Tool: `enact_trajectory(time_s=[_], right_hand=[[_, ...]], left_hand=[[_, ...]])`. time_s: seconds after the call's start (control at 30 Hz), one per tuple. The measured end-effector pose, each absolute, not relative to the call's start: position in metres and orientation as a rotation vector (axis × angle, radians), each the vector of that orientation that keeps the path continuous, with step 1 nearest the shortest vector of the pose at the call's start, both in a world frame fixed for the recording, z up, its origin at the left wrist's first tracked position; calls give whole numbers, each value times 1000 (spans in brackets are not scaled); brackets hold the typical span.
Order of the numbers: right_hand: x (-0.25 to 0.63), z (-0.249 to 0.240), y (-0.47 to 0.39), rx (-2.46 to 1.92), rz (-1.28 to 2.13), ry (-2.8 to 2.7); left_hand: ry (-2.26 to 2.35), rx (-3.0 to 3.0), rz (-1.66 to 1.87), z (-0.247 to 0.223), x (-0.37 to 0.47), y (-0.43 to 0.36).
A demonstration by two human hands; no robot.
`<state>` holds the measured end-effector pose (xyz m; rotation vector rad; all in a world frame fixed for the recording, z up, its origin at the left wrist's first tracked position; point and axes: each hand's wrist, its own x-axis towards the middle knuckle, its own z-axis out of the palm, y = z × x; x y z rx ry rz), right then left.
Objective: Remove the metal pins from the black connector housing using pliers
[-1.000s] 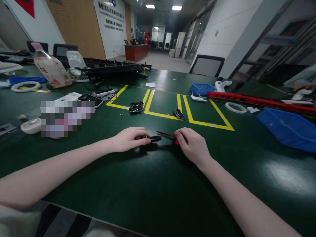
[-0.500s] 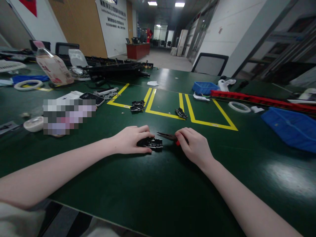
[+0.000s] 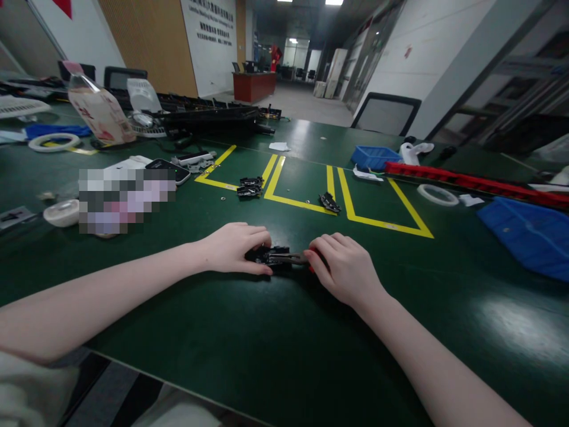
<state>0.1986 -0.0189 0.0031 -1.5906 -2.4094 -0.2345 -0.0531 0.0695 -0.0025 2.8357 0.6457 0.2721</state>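
Observation:
Near the middle of the green table point(image 3: 284, 332), my left hand point(image 3: 240, 249) grips a small black part point(image 3: 279, 256) between thumb and fingers. My right hand point(image 3: 344, 267) is closed around the red handles of pliers point(image 3: 294, 258). The jaws of the pliers point left and lie over the black part. Beyond my hands, other black parts point(image 3: 249, 187) sit at a yellow tape corner, and one more black part point(image 3: 329, 202) rests on the tape to the right.
At the left are a bottle point(image 3: 100, 110), a phone point(image 3: 168, 171), a tape roll point(image 3: 53, 142) and a white mouse point(image 3: 62, 213). To the right lie a small blue tray point(image 3: 373, 158), a long red strip point(image 3: 471, 182), another tape roll point(image 3: 438, 194) and a large blue tray point(image 3: 528, 237).
The pliers in my right hand have moved left and down slightly, from beside the black part onto it. My left hand keeps its hold. The view has shifted slightly.

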Motion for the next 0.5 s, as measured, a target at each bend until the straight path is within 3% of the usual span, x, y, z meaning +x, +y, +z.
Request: enact_trajectory(time_s=[0.5], right_hand=[[192,2,-16,-1674,-87,-2463]], left_hand=[[601,2891,273,-5,-53,72]])
